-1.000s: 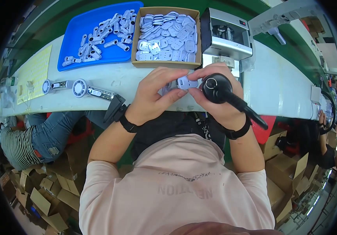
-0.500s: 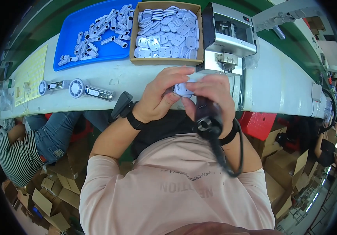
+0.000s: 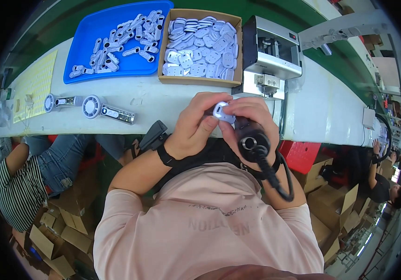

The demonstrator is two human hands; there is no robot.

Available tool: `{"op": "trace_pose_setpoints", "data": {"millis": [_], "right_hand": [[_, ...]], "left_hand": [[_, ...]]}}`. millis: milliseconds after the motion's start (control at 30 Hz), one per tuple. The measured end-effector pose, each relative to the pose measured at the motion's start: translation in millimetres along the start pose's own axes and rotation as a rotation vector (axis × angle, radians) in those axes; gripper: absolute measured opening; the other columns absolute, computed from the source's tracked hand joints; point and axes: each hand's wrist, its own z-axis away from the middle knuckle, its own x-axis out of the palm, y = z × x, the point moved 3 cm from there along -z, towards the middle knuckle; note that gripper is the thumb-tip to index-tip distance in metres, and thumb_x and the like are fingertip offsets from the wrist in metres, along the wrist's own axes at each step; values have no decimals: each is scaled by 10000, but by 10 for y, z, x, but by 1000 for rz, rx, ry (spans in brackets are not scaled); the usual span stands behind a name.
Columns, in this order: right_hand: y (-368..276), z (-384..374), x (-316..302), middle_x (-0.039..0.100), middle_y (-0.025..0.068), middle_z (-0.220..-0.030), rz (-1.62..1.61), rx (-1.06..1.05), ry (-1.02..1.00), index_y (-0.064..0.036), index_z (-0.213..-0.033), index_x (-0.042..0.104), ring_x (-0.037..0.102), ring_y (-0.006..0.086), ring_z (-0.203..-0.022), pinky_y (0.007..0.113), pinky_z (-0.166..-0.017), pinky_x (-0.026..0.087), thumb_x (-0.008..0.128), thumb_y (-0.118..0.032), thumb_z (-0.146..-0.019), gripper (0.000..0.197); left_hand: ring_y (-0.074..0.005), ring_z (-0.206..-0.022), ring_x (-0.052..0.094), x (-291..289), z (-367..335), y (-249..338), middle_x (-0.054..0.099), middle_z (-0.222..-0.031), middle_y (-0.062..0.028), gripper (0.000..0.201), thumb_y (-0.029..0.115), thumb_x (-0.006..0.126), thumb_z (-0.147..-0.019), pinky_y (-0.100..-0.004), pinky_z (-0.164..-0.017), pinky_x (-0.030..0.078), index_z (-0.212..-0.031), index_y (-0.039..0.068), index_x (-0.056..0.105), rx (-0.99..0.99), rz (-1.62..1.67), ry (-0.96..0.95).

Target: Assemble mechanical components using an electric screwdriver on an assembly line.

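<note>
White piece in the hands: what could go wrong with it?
The white piece is pinched in the fingertips of the right hand, so it might slip and fall. The black tool is in that same hand, so it could knock or scratch the piece. The tool's black cord hangs in a loop by the right forearm and might catch and tug.

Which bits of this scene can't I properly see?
All in the head view:
White part: far side, hidden by itself and left hand.
Black tool: tip, hidden by its handle and right hand.
Box: bottom, hidden by pieces.
Yellow sheet: fine marks, too small.
</note>
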Motion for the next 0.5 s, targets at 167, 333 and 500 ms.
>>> {"op": "trace_pose_setpoints", "data": {"millis": [167,333,500], "right_hand": [[-3,58,-68,749,122,-1105,113,-127,-35,-31,-1136,645,694,338,-1042,408,-880,567,848,53,-767,430],[54,128,-410,751,147,-1046,-65,67,65,-41,-1175,612,721,293,-948,374,-831,581,817,91,-788,457],[480,432,-719,721,168,-943,-156,399,304,-33,-1217,535,737,275,-862,368,-795,600,735,152,-819,482]], "left_hand": [[-326,-1127,632,-38,-63,34,648,-1299,-138,391,161,693,-985,-404,-1002,497,-1346,23,636,177,-79,-44],[-334,-1183,638,-247,-175,148,672,-1273,-188,361,111,674,-984,-431,-1022,494,-1324,0,624,158,-228,-221],[-359,-1101,690,-94,-190,190,723,-1221,-179,385,75,762,-907,-420,-947,539,-1272,11,658,161,-289,-206]]}}
